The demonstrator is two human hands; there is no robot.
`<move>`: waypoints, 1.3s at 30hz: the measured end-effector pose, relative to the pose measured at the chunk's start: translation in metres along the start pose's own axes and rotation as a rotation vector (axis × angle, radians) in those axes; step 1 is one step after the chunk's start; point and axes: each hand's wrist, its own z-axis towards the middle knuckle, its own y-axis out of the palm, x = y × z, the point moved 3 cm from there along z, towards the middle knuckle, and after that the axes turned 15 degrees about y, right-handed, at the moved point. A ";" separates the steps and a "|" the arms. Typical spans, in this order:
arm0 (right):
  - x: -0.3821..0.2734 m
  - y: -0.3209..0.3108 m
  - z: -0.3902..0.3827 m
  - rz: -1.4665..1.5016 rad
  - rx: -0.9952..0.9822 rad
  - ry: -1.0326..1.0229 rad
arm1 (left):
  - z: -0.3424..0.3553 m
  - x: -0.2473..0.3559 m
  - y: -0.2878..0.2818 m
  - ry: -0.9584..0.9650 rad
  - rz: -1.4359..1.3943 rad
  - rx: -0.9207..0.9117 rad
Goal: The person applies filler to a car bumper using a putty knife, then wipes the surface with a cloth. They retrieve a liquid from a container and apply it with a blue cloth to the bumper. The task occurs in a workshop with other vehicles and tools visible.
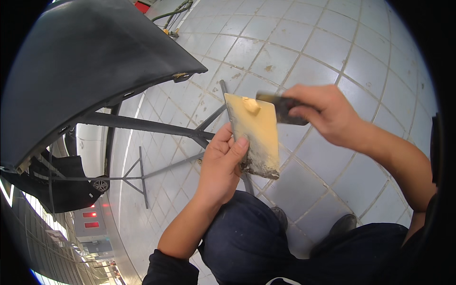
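Note:
My left hand grips a flat putty board by its left edge, thumb on top. Yellow putty coats much of the board's face, and its lower end is crusted with dark grime. A thicker lump of yellow putty sits near the top edge. Closed around a dark, flat putty spreader, my right hand is slightly smeared by motion. The spreader's blade is at the board's upper right edge; whether it touches the putty, I cannot tell.
A large dark car body panel rests on a metal stand at the left. Beyond it are another black panel on a stand and a white car. A hose lies at the far side. Grey tiles cover the floor.

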 end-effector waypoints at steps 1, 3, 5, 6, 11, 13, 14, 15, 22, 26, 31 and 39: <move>0.009 0.002 0.000 -0.006 0.009 0.143 | 0.001 0.000 0.001 -0.002 -0.035 0.016; 0.020 0.005 -0.001 -0.016 0.026 0.432 | 0.000 -0.004 -0.001 0.018 -0.051 -0.019; 0.020 0.013 -0.005 0.782 -0.327 0.785 | -0.001 -0.006 -0.002 0.000 -0.056 -0.037; 0.017 0.017 -0.006 0.988 -0.579 0.791 | 0.000 -0.007 -0.004 -0.024 -0.054 -0.031; 0.054 0.051 -0.012 0.773 -0.367 0.933 | -0.007 -0.013 0.008 -0.034 0.196 -0.176; 0.069 0.045 -0.007 0.648 -0.133 0.920 | -0.006 -0.011 0.007 0.012 0.215 -0.030; 0.075 0.042 -0.007 0.629 -0.046 0.901 | -0.002 -0.010 0.001 0.042 0.234 0.081; 0.065 0.039 -0.007 0.696 -0.058 0.857 | 0.002 -0.011 -0.005 0.074 0.248 0.186; 0.019 0.044 -0.015 0.377 -0.194 0.631 | 0.001 -0.009 -0.014 0.198 0.320 0.268; 0.011 0.034 -0.007 0.289 -0.060 0.617 | 0.001 -0.022 -0.022 -0.012 0.434 0.050; 0.001 0.004 0.006 -0.447 0.248 -0.487 | -0.002 -0.031 -0.015 -0.231 0.287 -0.065; 0.034 0.029 -0.015 -0.740 0.119 -0.465 | -0.005 0.006 0.014 0.132 0.231 -0.046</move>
